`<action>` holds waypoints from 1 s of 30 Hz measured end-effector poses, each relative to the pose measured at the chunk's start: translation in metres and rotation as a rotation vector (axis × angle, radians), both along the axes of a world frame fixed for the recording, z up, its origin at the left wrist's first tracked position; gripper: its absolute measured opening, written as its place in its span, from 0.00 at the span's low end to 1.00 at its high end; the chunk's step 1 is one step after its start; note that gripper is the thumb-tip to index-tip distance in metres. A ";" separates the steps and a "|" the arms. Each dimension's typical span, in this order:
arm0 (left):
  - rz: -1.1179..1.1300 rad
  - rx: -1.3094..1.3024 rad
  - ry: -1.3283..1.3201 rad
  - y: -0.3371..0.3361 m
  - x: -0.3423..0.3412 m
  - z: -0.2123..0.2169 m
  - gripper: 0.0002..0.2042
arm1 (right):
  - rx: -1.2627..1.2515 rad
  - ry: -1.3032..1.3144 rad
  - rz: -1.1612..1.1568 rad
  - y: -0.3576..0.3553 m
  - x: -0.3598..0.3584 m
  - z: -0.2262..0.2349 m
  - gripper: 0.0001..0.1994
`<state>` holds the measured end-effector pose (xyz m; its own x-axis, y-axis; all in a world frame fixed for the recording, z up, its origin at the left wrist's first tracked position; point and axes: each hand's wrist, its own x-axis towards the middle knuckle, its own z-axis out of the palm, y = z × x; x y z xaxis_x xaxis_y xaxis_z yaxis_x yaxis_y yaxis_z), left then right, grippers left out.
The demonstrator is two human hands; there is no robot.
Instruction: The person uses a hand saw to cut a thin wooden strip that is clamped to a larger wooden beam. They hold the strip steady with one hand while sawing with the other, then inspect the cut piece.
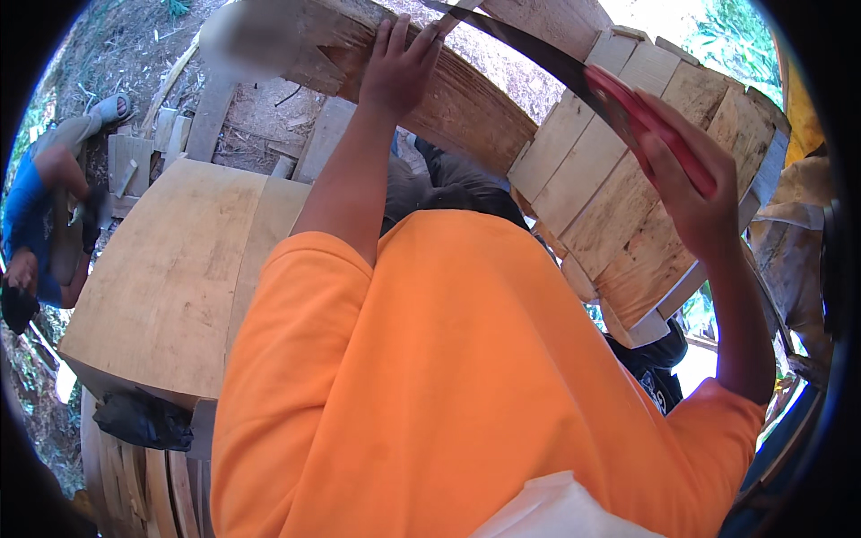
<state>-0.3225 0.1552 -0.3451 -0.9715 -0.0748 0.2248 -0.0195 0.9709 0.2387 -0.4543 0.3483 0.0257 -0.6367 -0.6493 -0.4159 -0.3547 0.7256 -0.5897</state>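
My right hand (pixel 695 170) is closed around the red handle (pixel 659 130) of a handsaw (pixel 538 58). Its dark blade slants up and left toward the far edge, where it meets a narrow pale wooden strip (pixel 460 15). My left hand (pixel 399 72) presses down on a thick rough plank (pixel 466 108), fingers bent over its far side. The strip comes out from beside the index finger, and its near end is hidden by that hand. The saw's tip runs out near the top of the picture.
Right of the plank stands a bench of nailed boards (pixel 628 170). At left is a large plywood-topped box (pixel 170 269), a black plastic bag (pixel 143 420) by its near edge. Beyond it, another person in blue (pixel 40 206) crouches among wood scraps (pixel 134 161).
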 end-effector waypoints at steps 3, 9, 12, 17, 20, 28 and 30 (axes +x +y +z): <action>0.009 0.005 0.013 0.001 0.001 0.001 0.23 | -0.054 -0.031 -0.017 0.005 0.003 0.003 0.18; -0.040 0.055 0.027 0.002 -0.004 -0.001 0.24 | -0.184 0.100 0.092 -0.042 -0.005 -0.160 0.22; -0.046 0.038 0.066 0.003 -0.002 -0.001 0.24 | -0.167 0.162 0.086 -0.032 -0.013 -0.157 0.22; -0.029 0.017 0.059 0.005 -0.004 0.002 0.23 | -0.154 -0.015 -0.076 0.012 0.001 -0.066 0.21; -0.017 0.062 0.097 0.006 -0.004 -0.002 0.22 | -0.029 -0.028 -0.109 0.013 0.009 -0.013 0.19; -0.021 0.031 0.087 0.006 -0.002 0.001 0.21 | -0.205 0.050 0.085 -0.018 -0.012 -0.107 0.17; -0.044 0.026 0.099 0.006 -0.007 0.001 0.21 | -0.397 -0.285 -0.208 -0.045 -0.007 -0.173 0.18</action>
<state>-0.3292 0.1617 -0.3444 -0.9472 -0.0398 0.3181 0.0476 0.9638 0.2622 -0.4610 0.3031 -0.1473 -0.6664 -0.6638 -0.3394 -0.0127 0.4652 -0.8851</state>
